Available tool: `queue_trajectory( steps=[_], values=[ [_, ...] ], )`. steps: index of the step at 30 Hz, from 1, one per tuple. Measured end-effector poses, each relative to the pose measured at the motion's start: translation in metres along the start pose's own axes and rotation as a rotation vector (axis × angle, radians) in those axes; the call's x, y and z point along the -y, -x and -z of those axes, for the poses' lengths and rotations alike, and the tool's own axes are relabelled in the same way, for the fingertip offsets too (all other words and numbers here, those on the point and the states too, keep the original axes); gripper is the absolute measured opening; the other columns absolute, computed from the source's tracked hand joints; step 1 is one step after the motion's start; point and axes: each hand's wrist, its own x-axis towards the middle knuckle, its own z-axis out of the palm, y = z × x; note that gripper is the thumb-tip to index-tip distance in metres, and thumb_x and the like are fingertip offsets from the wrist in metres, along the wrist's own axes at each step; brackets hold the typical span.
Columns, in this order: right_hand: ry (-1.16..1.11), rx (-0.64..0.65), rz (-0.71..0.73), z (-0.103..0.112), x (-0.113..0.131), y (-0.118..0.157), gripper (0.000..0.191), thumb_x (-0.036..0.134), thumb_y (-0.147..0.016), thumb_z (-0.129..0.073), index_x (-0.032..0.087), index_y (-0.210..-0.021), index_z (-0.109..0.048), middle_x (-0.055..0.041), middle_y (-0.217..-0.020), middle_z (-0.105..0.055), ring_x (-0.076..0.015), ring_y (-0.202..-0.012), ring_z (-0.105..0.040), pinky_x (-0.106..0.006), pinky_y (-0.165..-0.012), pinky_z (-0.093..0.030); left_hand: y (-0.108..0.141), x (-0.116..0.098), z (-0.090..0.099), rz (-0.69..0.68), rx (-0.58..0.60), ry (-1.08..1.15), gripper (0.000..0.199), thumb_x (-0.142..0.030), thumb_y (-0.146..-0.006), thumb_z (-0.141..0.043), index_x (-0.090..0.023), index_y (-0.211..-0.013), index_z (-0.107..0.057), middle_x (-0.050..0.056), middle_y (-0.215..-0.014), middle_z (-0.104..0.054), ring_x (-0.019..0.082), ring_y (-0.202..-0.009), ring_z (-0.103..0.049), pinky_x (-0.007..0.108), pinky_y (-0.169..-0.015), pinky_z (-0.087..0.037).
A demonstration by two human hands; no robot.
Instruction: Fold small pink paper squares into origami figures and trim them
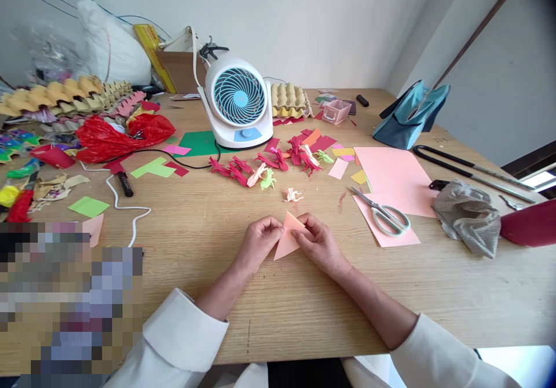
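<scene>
A folded peach paper is held between my two hands near the middle of the table. My left hand pinches its left edge, and my right hand grips its right side with thumb and fingers. Just beyond the paper lies a small pale pink folded figure. Farther back are several red folded figures and a light green one. White-handled scissors rest on pink paper to the right.
A white fan stands at the back. Large pink sheets, a grey cloth and a blue bag are on the right. A red plastic bag and a white cord lie left.
</scene>
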Motion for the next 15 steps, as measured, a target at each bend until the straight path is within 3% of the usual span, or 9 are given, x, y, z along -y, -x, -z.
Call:
queue_trajectory(
  steps=[6,10,15],
  values=[
    [-0.003,-0.003,0.095,0.0026,-0.0033,-0.0004,0.004,0.024,-0.088,-0.056,0.020,-0.089,-0.058,-0.0015,-0.085,-0.054,-0.0148,-0.076,-0.053,-0.025,-0.067,-0.042,0.0047,-0.0092,-0.0017,0.152,0.078,0.114,0.029,-0.043,-0.072,-0.071,-0.016,-0.074,-0.059,-0.001,-0.068,-0.060,0.013,-0.063,-0.055,0.023,-0.058,-0.045],
    [0.054,0.006,0.218,0.0038,-0.0043,-0.0020,0.008,0.018,-0.087,-0.055,0.020,-0.086,-0.062,-0.0033,-0.088,-0.054,-0.0165,-0.085,-0.053,-0.028,-0.075,-0.042,0.0048,-0.0091,-0.0020,0.133,0.061,0.125,0.029,-0.042,-0.072,-0.070,-0.015,-0.073,-0.059,-0.003,-0.066,-0.058,0.010,-0.061,-0.052,0.020,-0.056,-0.043],
    [0.029,0.023,0.267,0.0036,-0.0034,-0.0035,0.010,0.019,-0.089,-0.057,0.020,-0.083,-0.065,-0.0037,-0.087,-0.054,-0.0165,-0.083,-0.053,-0.029,-0.075,-0.042,0.0031,-0.0055,-0.0018,0.146,0.056,0.156,0.025,-0.038,-0.073,-0.069,-0.015,-0.075,-0.060,-0.003,-0.067,-0.059,0.009,-0.061,-0.052,0.019,-0.055,-0.043]
  ],
)
